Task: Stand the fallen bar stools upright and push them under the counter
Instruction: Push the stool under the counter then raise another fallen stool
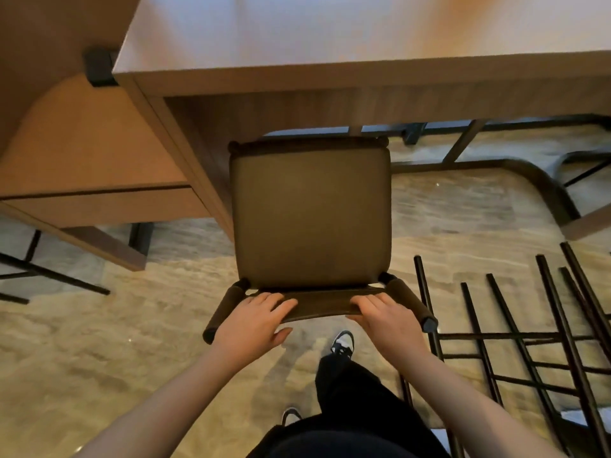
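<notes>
Upright bar stool (310, 219) is standing on the floor (132, 352) directly before the counter, its far seat edge just reaching under the front edge of the tabletop (330, 44). Left hand (254, 322) is gripping the low backrest (317, 304) near its left end, fingers curling over the top, thumb underneath. Right hand (386, 322) is gripping the same backrest near its right end, fingers likewise wrapping over it. Both arms are reaching forward. Fallen stool (515, 342) is lying on the floor to the right, dark legs and rungs showing, just beside the upright one. One shoe (344, 342) is showing below the backrest.
</notes>
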Tool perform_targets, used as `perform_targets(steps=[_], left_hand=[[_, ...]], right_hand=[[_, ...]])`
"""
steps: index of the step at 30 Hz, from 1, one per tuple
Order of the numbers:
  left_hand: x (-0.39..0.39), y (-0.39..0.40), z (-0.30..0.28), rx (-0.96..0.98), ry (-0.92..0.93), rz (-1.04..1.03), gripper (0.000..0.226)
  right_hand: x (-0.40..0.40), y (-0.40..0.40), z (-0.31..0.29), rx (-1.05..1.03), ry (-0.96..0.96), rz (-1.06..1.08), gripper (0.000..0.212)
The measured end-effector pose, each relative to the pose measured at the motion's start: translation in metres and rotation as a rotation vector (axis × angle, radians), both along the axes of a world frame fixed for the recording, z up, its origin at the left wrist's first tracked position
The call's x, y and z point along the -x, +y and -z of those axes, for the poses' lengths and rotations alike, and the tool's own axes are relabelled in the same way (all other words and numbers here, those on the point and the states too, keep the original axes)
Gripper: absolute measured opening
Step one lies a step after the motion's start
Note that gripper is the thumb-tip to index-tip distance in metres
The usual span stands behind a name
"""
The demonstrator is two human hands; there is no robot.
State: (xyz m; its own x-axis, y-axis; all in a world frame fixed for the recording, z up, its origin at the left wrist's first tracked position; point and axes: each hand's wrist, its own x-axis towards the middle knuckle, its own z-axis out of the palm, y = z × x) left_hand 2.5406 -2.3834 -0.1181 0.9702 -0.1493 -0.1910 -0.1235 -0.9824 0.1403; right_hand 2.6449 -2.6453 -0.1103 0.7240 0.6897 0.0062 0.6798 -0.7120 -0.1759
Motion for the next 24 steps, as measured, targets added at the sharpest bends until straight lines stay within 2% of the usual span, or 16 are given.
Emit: perform_targets(steps=[3,6,17,24], left_hand=[[-0.033,0.016,-0.018,0.012,-0.005,0.018,0.051],[-0.072,0.035,-0.034,-0.012,-0.018,0.035,0.048],[-0.209,0.103,-0.069,-0.135,0.033,0.102,0.049],[-0.247,0.121,-0.071,-0.094,0.033,0.209,0.045]], right_hand=[[-0.035,0.016,-0.010,-0.085,-0.068,-0.036,0.025],[-0.079,0.033,-0.018,-0.166,-0.102,-0.062,0.034],[-0.218,0.099,-0.048,-0.098,-0.183,-0.146,0.048],[-0.253,0.112,-0.058,-0.035,-0.231,-0.189,0.047]])
